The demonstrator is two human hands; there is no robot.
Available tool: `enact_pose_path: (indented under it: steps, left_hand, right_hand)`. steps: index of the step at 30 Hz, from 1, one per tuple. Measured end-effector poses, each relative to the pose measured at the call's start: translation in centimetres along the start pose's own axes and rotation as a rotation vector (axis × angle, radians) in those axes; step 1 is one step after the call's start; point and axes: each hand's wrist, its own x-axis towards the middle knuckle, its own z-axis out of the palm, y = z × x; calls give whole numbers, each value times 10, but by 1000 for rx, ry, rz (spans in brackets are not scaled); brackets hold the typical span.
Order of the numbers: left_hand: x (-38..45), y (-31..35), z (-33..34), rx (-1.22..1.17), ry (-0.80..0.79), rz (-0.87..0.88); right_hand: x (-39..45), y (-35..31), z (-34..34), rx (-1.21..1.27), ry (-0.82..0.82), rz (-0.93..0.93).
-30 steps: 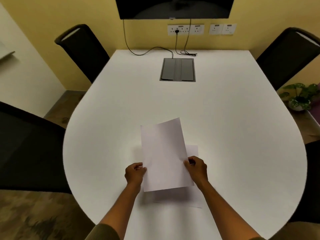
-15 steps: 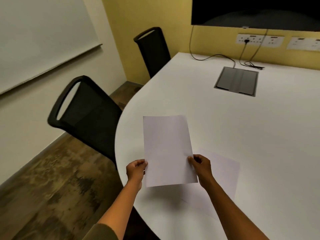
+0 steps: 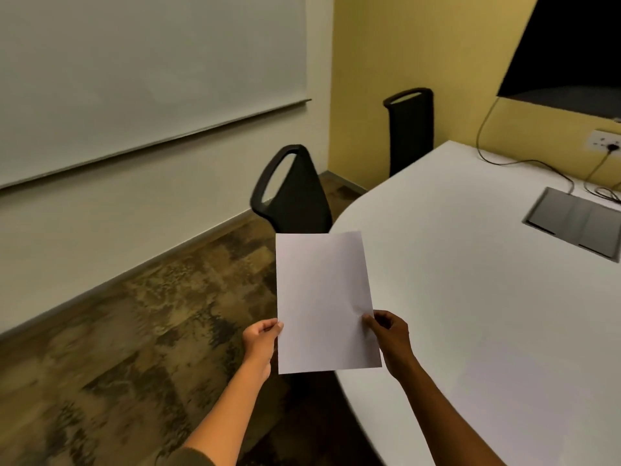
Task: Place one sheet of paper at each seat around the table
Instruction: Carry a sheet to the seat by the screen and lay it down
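Observation:
I hold a white sheet of paper upright in front of me, over the left edge of the white table. My left hand pinches its lower left edge and my right hand pinches its lower right edge. A black chair stands just beyond the paper at the table's left side, its lower part hidden by the sheet. A second black chair stands farther back by the yellow wall. The sheet laid on the table earlier is out of view.
A whiteboard covers the left wall above brown patterned floor. A grey cable box is set into the tabletop, with cables running to a wall socket. A dark screen hangs at the upper right.
My view has swung left along the table's edge, with the sheet still held in both hands. The sheet lying on the table has left the view, and the near left chair now stands straight ahead.

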Motion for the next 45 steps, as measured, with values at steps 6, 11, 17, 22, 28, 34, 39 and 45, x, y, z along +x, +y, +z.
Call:
enact_pose_path:
  steps: [6,11,17,22,28,34,39,45]
  left_hand:
    - [31,17,-117,-73,73,0]
    - [57,46,-212,-147,174,39]
    - [95,77,-294,-243,283,72]
    - [137,98,-341,-292,348,61]
    - [221,138,-378,-289,393,59]
    - [316,206,-384,-289,403,87]
    - [391,262,-365,-263,351,107]
    - [504,311,-320,-220,235,90]
  right_hand:
    - [-25,-1,117,-34,-115,-11]
    - [-41,-15,221,-76,-261,-72]
    - [-33,-36,331,-100,-390,-69]
    - [-6,-46,412,-109,-456,-42]
    - [61,-57,512,-112,-523,-53]
    - [150,-86,595,-83,-578,-34]
    - [221,-119,634,-64,-540,-35]
    - [317,-146,652,-83,-389,-38]
